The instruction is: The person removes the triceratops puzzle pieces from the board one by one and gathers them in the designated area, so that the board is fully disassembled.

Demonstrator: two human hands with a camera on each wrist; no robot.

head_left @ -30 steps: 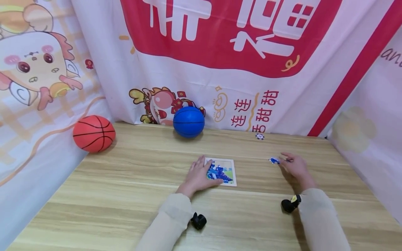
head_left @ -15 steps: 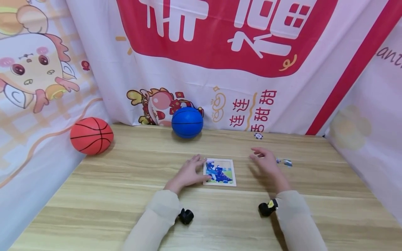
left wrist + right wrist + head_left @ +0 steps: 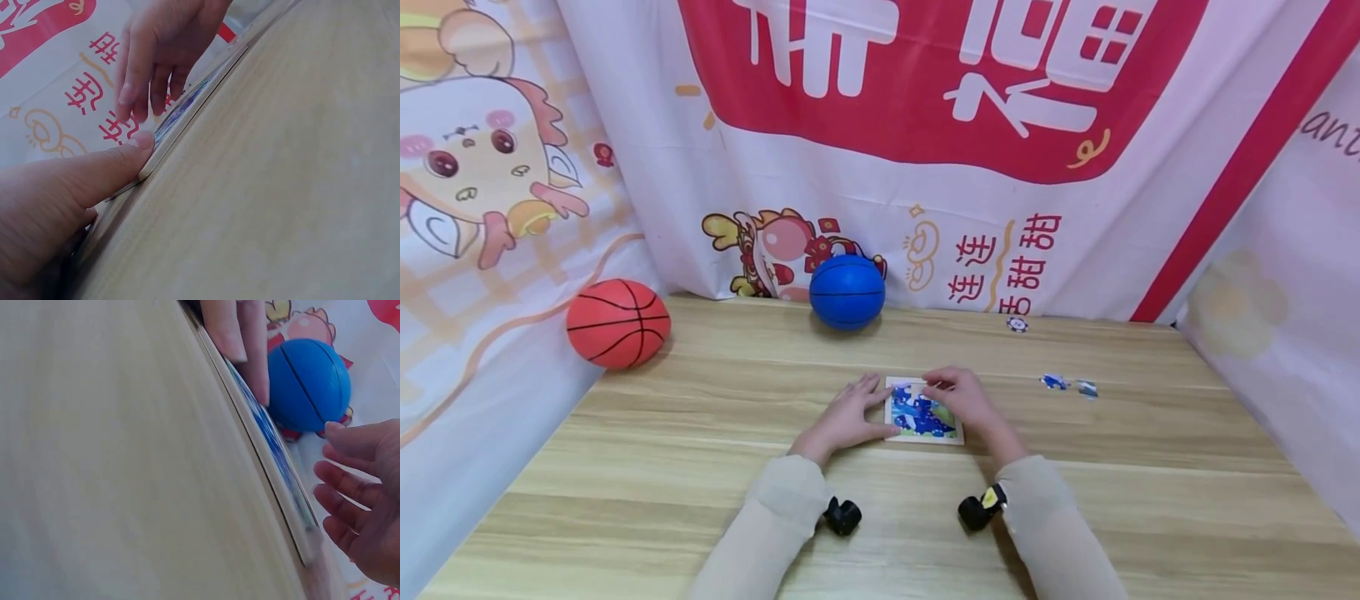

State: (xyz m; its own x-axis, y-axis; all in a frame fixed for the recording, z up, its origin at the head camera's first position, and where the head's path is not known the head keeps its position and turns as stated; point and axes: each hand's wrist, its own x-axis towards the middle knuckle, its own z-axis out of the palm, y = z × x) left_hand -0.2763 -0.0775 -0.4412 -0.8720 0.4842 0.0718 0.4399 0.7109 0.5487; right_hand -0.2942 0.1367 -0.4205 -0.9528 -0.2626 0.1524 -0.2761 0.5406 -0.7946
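Over a mostly filled, white-framed square jigsaw tray (image 3: 925, 442), the head view shows the relaxed right hand (image 3: 964, 396); right of it, a blue jigsaw piece (image 3: 1055, 382) and a greyish jigsaw piece (image 3: 1087, 388) seem unplaced. Left wrist: the spread left hand (image 3: 62, 206) touches its edge. Right wrist: fingers look empty.
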